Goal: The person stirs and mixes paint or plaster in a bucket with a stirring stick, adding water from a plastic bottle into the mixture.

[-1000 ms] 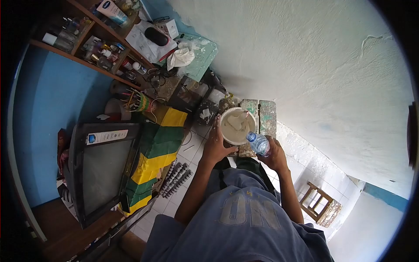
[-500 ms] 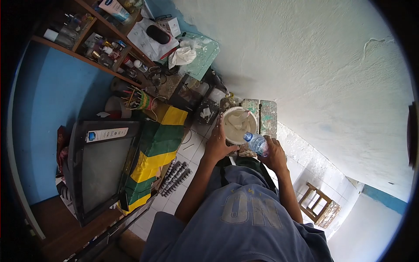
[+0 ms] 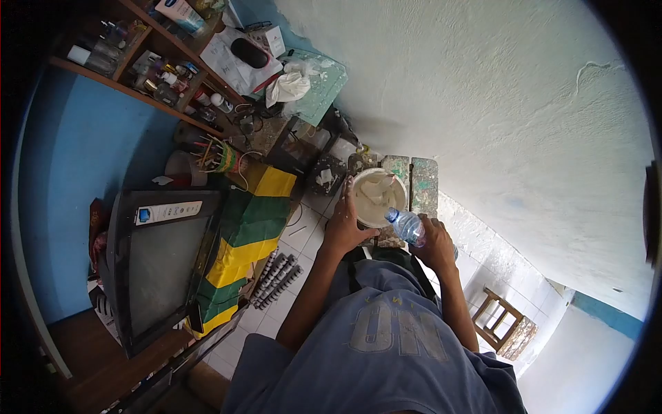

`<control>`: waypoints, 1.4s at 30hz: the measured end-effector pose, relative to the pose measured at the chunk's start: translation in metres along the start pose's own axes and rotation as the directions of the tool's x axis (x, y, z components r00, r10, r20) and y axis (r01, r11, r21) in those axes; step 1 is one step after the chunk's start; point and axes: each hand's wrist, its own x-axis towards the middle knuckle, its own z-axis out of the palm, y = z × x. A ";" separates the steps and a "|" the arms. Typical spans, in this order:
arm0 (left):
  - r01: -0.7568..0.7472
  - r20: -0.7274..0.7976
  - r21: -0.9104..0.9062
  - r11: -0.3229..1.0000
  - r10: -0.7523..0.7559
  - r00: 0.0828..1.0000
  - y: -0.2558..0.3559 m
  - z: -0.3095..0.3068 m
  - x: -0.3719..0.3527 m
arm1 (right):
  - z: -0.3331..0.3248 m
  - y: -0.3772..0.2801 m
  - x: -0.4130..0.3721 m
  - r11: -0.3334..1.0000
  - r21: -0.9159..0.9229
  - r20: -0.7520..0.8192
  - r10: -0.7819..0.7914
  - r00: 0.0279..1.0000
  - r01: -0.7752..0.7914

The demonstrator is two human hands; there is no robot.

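- Nearest, below the tub, is our grey-blue shirt (image 3: 386, 331), with both forearms reaching forward past it.
- Our right hand (image 3: 436, 243) has its fingers wrapped around a clear plastic water bottle (image 3: 412, 228), just beside the tub on its lower right. The bottle leans, its blue-tinted neck at the rim; we cannot tell whether a cap is on or liquid is running.
- Our left hand (image 3: 343, 229) braces the tub from its left, fingers spread up the side and thumb near the lower edge.
- The round plastic tub (image 3: 373, 225) holds a pale, thick paste (image 3: 376, 210), with a whitish tool lying partly in it. To pour well, we should aim the neck inside the rim, tilt gently so that only a little comes out, and press the tub just firmly enough that it cannot slide or tip.
- Under the tub is a slatted wooden stool (image 3: 423, 183), blotched with green and white paint; its gaps and rough boards call for a level, steady base.
- Beyond the tub's lower right, a small wooden stool (image 3: 500, 321) lies on the white tiled floor (image 3: 469, 265).
- Well to the tub's left, a flat-screen television (image 3: 165, 276) is beside a green-and-yellow striped cloth (image 3: 252, 221).
- Farther, above the tub, rises a patchy whitish wall (image 3: 483, 90); at upper left is a wooden shelf unit (image 3: 96, 81) with bottles.
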 end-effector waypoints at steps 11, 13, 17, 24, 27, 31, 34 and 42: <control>0.007 0.016 0.005 1.000 -0.007 1.000 0.000 0.000 0.002 | -0.006 -0.006 0.001 0.999 -0.045 -0.005 -0.004 1.000 0.003; -0.017 0.000 0.011 1.000 0.017 1.000 0.000 0.000 0.002 | -0.007 -0.008 0.001 0.999 -0.043 0.005 0.002 1.000 -0.002; -0.033 -0.022 0.039 0.999 0.034 0.999 -0.003 0.002 0.001 | -0.006 -0.008 0.002 0.999 -0.038 -0.004 0.005 1.000 -0.005; -0.022 -0.009 0.062 0.998 0.023 1.000 -0.003 0.002 0.001 | -0.003 -0.005 0.002 0.999 -0.044 -0.007 -0.009 1.000 0.009; -0.021 -0.007 0.064 0.998 0.021 1.000 -0.002 0.001 0.001 | -0.003 -0.005 0.002 0.999 -0.045 -0.006 -0.007 1.000 0.007; -0.032 -0.013 0.065 0.997 0.033 0.999 -0.003 0.002 0.001 | -0.002 -0.006 0.002 0.999 -0.041 -0.004 0.000 1.000 0.000; -0.044 -0.023 0.040 0.998 0.045 0.999 -0.003 0.001 0.000 | -0.004 -0.008 0.003 1.000 -0.030 0.007 0.002 1.000 -0.002; -0.021 -0.015 0.044 0.999 0.022 1.000 -0.005 0.002 0.000 | -0.002 -0.008 0.004 0.999 -0.039 0.005 -0.014 1.000 0.015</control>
